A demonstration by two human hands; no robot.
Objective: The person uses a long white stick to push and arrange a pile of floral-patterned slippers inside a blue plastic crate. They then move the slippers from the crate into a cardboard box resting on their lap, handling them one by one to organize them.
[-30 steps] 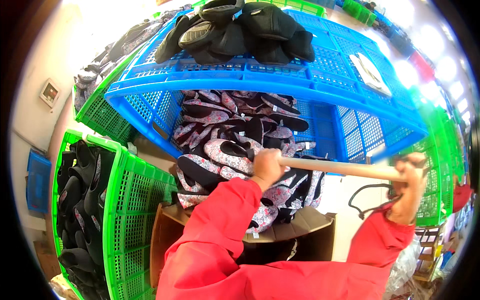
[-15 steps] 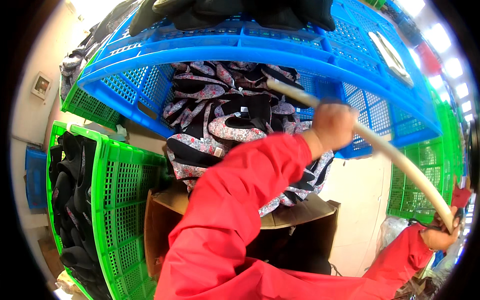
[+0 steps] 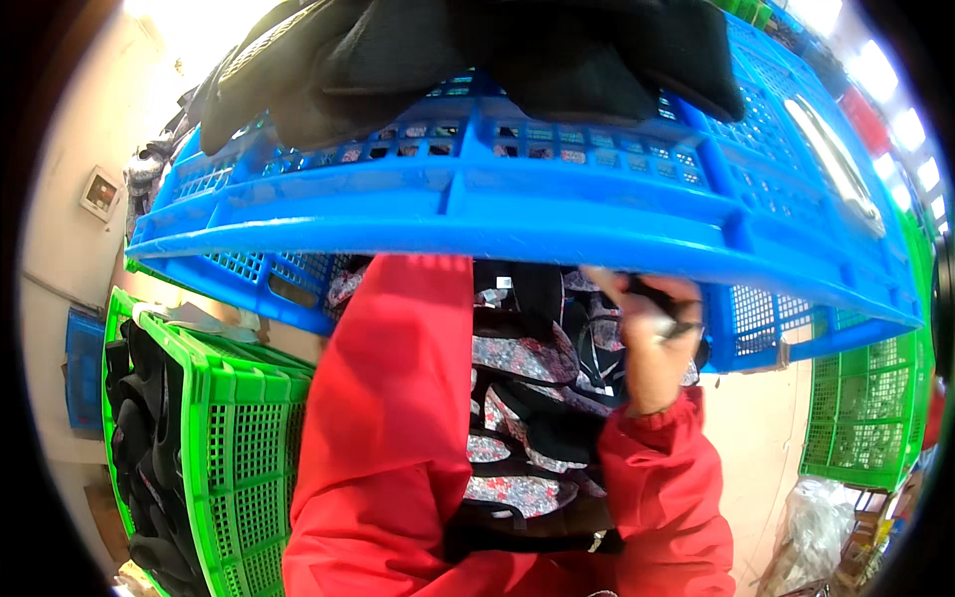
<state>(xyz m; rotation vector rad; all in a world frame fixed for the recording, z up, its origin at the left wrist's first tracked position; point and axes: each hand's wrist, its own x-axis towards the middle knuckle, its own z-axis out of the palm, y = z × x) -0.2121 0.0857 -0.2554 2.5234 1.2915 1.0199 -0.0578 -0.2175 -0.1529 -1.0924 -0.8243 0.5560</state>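
Observation:
A big blue plastic crate (image 3: pixel 557 214) fills the top of the view, heaped with black fabric pieces (image 3: pixel 517 50). Beneath it lies a pile of floral and black fabric pieces (image 3: pixel 522 358) inside a lower blue crate (image 3: pixel 766 318). My left arm in a red sleeve (image 3: pixel 393 398) reaches up under the upper crate's rim, and my left hand is hidden behind that rim. My right hand (image 3: pixel 652 333) is raised just below the rim, fingers curled on a small black piece (image 3: pixel 652 296) over the pile.
A green crate (image 3: pixel 234 448) with black pieces (image 3: pixel 134 438) stands at the lower left. More green crates (image 3: pixel 860 418) stand at the right, with a clear plastic bag (image 3: pixel 816 527) below them. A pale wall with a small panel (image 3: pixel 99 194) is at the left.
The wooden stick held in both hands is gone from view. My left arm has gone up behind the upper crate's rim, and my right hand has come in to the pile and closed on a black piece.

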